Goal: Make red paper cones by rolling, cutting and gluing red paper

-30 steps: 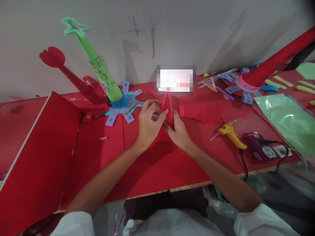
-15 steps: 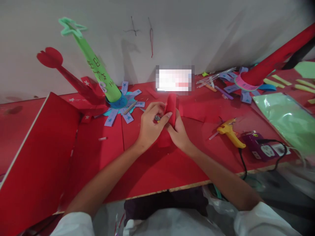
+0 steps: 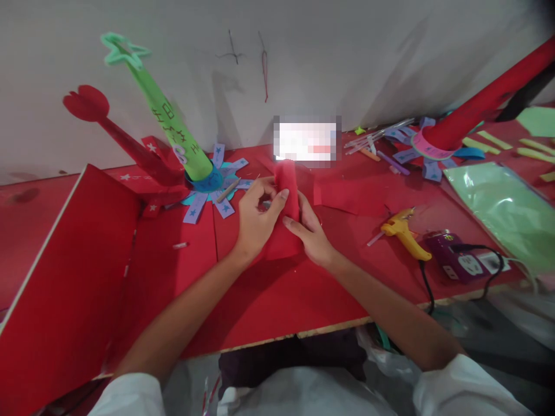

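Note:
Over the middle of the table, a bent or rolled red craft sheet (image 3: 287, 179) stands up between my hands, its lower part (image 3: 284, 245) spreading towards me. My left hand (image 3: 258, 216) grips its left side, thumb pressed on the front. A small greyish object shows inside the curl of the left fingers; its kind is unclear. My right hand (image 3: 313, 231) is closed round the sheet's right side, thumb in front and fingers behind. Just right of my hands another flat red piece (image 3: 347, 196) lies on the table.
A yellow glue gun (image 3: 405, 231) and a purple power socket box (image 3: 462, 257) are at the right. A green paper tube (image 3: 173, 127) with a star top and a red tube (image 3: 134, 141) rise at the left. A red board (image 3: 65, 277) stands nearer. A lit, blurred screen (image 3: 306, 141) leans behind.
The sheet has turned from a narrow pointed shape to a wider, flatter face, and its lower part now spreads below my hands. My left hand has shifted slightly left; both hands keep hold.

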